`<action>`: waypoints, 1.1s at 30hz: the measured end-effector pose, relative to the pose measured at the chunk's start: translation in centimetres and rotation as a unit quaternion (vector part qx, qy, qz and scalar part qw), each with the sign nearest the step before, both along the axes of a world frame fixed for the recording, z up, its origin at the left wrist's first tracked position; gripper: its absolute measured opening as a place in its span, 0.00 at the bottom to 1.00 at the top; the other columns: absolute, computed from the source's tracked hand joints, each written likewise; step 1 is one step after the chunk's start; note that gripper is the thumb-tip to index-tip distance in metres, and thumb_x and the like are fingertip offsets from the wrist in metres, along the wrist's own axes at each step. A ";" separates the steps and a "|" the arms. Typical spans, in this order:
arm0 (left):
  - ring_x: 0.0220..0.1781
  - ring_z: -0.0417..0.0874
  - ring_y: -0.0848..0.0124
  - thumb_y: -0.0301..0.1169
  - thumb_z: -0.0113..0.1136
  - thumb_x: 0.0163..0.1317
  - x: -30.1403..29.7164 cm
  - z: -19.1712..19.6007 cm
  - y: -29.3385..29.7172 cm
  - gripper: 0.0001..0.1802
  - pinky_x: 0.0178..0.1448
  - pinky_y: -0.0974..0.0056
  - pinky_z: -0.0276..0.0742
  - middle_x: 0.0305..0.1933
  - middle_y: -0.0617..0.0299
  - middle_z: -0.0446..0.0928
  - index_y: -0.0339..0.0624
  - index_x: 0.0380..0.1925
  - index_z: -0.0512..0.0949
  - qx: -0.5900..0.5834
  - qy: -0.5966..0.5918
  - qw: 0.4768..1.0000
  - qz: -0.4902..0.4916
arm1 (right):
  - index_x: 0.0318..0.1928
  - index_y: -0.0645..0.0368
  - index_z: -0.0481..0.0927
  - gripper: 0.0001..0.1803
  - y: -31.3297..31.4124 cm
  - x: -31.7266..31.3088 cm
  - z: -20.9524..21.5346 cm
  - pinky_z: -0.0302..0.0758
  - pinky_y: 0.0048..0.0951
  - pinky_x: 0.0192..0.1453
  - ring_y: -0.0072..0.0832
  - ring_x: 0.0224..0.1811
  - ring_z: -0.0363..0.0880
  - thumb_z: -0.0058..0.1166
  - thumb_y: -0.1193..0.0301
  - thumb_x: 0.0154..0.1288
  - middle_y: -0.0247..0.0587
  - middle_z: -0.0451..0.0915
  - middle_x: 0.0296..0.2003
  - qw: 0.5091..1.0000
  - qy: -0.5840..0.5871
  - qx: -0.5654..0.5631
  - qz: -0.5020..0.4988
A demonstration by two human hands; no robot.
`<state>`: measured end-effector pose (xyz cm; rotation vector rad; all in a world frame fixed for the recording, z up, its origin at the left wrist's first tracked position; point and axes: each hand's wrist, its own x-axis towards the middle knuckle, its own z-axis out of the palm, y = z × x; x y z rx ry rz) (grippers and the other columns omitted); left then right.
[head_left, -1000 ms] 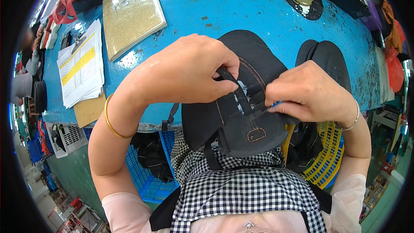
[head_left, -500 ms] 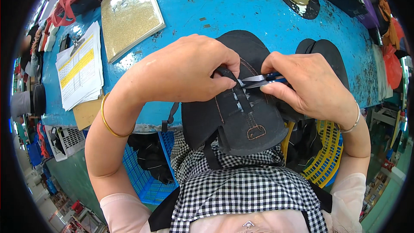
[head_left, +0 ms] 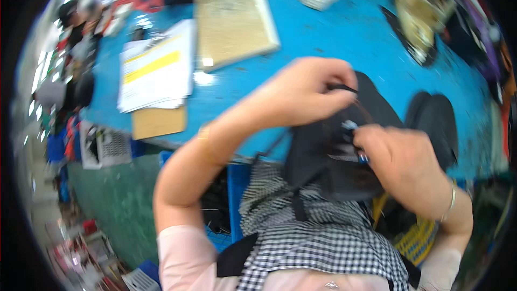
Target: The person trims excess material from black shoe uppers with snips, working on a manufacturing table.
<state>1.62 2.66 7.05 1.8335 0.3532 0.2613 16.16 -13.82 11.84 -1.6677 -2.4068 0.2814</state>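
A black, flat, stitched piece (head_left: 350,175) with straps, like a shoe upper, lies over the table's near edge and reaches toward my checked apron. My left hand (head_left: 318,89) is closed on a black strap (head_left: 343,88), raised above the piece. To its right and nearer to me, my right hand (head_left: 401,156) is closed round small scissors (head_left: 362,156) with dark blue handles. Their blades lie over the black piece, pointing left, apart from the strap. Motion blur hides whether the blades are parted.
Papers (head_left: 156,70) and a gold notebook (head_left: 231,27) lie on the blue table (head_left: 323,32) at left. Black soles (head_left: 433,124) rest beside my right hand, and a golden shoe-last shape (head_left: 417,16) stands beyond. Below the edge are a yellow basket (head_left: 417,242) and a blue basket (head_left: 237,199).
The view has shifted, so everything sits farther right. The scissors have come away from the strap, dropping toward me with my right hand. My left hand has lifted the strap higher.
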 end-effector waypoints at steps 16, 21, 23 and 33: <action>0.26 0.75 0.86 0.27 0.57 0.63 -3.9 4.7 -1.1 0.10 0.27 0.79 0.65 0.27 0.65 0.81 0.34 0.42 0.78 -0.023 -0.097 0.990 0.104 | 0.43 0.64 0.73 0.18 -0.9 -4.6 -2.2 0.69 0.27 0.20 0.28 0.18 0.79 0.57 0.65 0.56 0.61 0.81 0.39 0.970 -0.239 0.012 -0.044; 0.19 0.63 0.87 0.33 0.57 0.60 -5.5 6.3 -0.8 0.08 0.21 0.78 0.54 0.28 0.64 0.82 0.42 0.35 0.72 -0.004 -0.031 0.992 0.125 | 0.31 0.59 0.72 0.07 0.5 0.3 -2.6 0.67 0.26 0.18 0.26 0.14 0.74 0.54 0.69 0.58 0.38 0.76 0.17 0.972 0.185 0.076 -0.126; 0.18 0.61 0.88 0.31 0.59 0.61 -6.6 6.5 -0.2 0.06 0.20 0.78 0.51 0.26 0.66 0.82 0.42 0.31 0.74 -0.036 0.020 0.988 0.150 | 0.29 0.58 0.72 0.09 -1.0 3.1 -0.6 0.66 0.23 0.18 0.20 0.13 0.70 0.54 0.67 0.61 0.27 0.68 0.12 0.810 0.431 -0.053 -0.394; 0.26 0.68 0.86 0.26 0.66 0.53 -3.6 5.6 0.4 0.06 0.30 0.80 0.60 0.24 0.71 0.73 0.37 0.26 0.78 -0.066 0.028 0.987 0.142 | 0.44 0.58 0.75 0.10 -13.8 12.5 -8.9 0.77 0.22 0.39 0.21 0.37 0.80 0.49 0.65 0.68 0.33 0.79 0.36 0.491 0.681 0.162 -0.518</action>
